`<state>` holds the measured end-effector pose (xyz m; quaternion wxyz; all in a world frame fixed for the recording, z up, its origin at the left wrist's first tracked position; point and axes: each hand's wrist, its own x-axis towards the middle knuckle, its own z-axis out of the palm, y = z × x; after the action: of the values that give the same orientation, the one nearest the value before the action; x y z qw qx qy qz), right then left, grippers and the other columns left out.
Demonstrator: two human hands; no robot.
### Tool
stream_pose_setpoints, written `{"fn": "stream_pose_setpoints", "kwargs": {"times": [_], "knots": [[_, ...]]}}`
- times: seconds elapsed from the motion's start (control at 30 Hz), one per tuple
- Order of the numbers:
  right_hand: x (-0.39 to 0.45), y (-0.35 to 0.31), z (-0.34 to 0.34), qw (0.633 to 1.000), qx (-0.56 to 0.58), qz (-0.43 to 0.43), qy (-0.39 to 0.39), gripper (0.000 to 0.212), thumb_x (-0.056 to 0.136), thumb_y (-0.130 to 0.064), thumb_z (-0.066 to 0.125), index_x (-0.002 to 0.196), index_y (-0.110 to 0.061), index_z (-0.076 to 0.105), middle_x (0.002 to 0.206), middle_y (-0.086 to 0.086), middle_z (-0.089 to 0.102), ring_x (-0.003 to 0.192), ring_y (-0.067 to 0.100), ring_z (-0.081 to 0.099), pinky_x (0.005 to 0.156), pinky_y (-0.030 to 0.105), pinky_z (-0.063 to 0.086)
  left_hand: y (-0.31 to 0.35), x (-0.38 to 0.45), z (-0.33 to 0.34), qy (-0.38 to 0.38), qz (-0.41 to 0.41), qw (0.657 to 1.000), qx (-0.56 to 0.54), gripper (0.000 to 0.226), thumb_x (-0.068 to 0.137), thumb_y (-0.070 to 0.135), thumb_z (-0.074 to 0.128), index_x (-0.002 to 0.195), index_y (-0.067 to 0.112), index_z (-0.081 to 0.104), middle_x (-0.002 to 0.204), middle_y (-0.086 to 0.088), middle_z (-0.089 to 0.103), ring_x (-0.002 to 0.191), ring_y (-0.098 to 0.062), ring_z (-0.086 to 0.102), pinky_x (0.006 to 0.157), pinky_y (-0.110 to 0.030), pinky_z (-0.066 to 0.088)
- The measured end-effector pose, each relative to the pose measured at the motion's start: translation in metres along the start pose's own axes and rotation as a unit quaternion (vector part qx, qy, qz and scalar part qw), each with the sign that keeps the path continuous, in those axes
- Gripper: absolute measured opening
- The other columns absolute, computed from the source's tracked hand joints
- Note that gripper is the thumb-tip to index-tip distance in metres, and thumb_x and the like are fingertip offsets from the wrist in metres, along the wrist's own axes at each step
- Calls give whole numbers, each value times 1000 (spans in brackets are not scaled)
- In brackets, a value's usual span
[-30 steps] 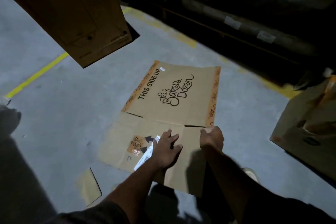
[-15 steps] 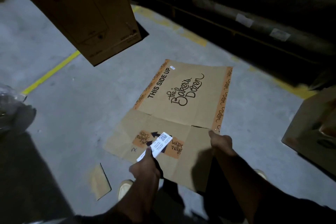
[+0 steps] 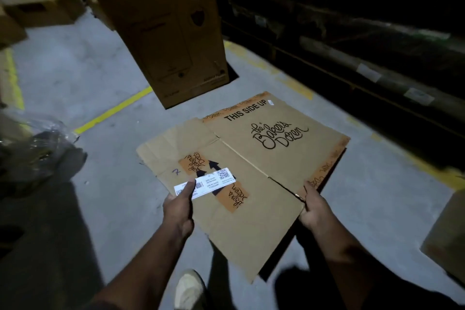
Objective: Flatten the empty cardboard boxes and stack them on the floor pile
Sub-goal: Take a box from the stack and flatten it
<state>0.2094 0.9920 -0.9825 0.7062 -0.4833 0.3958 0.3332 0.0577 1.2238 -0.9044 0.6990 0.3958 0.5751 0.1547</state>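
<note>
Head view: flattened box (image 3: 251,209) held over the grey floor (image 3: 100,196); print reads "THIS SIDE UP", "the Baker's Dozen"; white label (image 3: 205,183) with QR code; left hand (image 3: 178,206) pinches its near-left edge, thumb on label; right hand (image 3: 313,209) grips right edge; upright box (image 3: 163,33) behind, marked "Crompton".

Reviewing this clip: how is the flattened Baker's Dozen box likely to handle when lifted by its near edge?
The flattened box probably hinges at its creases, so the flaps may droop. It looks light: the left hand and right hand grip only its near edge.
</note>
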Motion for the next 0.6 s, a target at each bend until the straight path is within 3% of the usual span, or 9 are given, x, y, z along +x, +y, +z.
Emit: {"fn": "stream_pose_setpoints", "kwargs": {"times": [0.07, 0.13, 0.2, 0.27, 0.33, 0.43, 0.6], "knots": [[14, -5, 20, 1000, -5, -9, -20, 53, 92, -42, 68, 135, -14, 56, 124, 18, 66, 101, 36, 69, 77, 55, 59, 25, 14, -8, -18, 25, 1000, 1, 27, 93, 15, 71, 116, 3, 63, 92, -8, 72, 55, -9, 68, 47, -18, 50], [26, -15, 45, 998, -7, -54, -38, 64, 92, -37, 69, 147, -17, 42, 137, 18, 56, 113, 38, 63, 83, 63, 55, 48, 26, -7, -26, 44, 999, -4, 28, 95, 19, 68, 118, 2, 64, 87, -3, 72, 60, -11, 67, 49, -19, 48], [19, -24, 79, 993, -9, -104, -48, 60, 96, -32, 66, 146, -14, 39, 136, 14, 55, 116, 33, 61, 89, 54, 56, 64, 40, -2, -64, 37, 997, -20, 23, 98, 22, 64, 116, 7, 66, 84, 0, 76, 64, -11, 69, 49, -19, 49], [20, -29, 110, 990, -1, -132, -49, 46, 98, -29, 63, 136, -10, 45, 128, 13, 59, 108, 26, 63, 86, 37, 58, 68, 49, 8, -137, 0, 990, -21, 27, 99, 21, 60, 121, 10, 68, 101, -8, 78, 86, -21, 75, 61, -27, 59], [30, -29, 138, 988, -4, -145, -45, 51, 96, -31, 65, 138, -11, 43, 138, 14, 54, 124, 28, 56, 104, 45, 48, 56, 62, 15, -161, -9, 987, 9, 30, 97, 14, 57, 124, 9, 66, 112, -15, 75, 103, -33, 71, 81, -41, 61], [52, -27, 171, 986, -19, -152, -58, 75, 95, -35, 65, 155, -16, 24, 158, 13, 33, 144, 32, 35, 116, 57, 31, 36, 83, 18, -113, 47, 991, 50, 35, 94, -1, 58, 127, 10, 60, 111, -11, 75, 105, -31, 71, 96, -46, 55], [99, -27, 216, 989, -38, -124, -77, 59, 99, -21, 61, 149, -12, 31, 147, 14, 44, 134, 36, 46, 109, 59, 38, 34, 155, 22, -51, 54, 997, -7, 35, 95, -3, 61, 128, 7, 57, 116, -14, 73, 100, -28, 71, 81, -39, 59]]}}
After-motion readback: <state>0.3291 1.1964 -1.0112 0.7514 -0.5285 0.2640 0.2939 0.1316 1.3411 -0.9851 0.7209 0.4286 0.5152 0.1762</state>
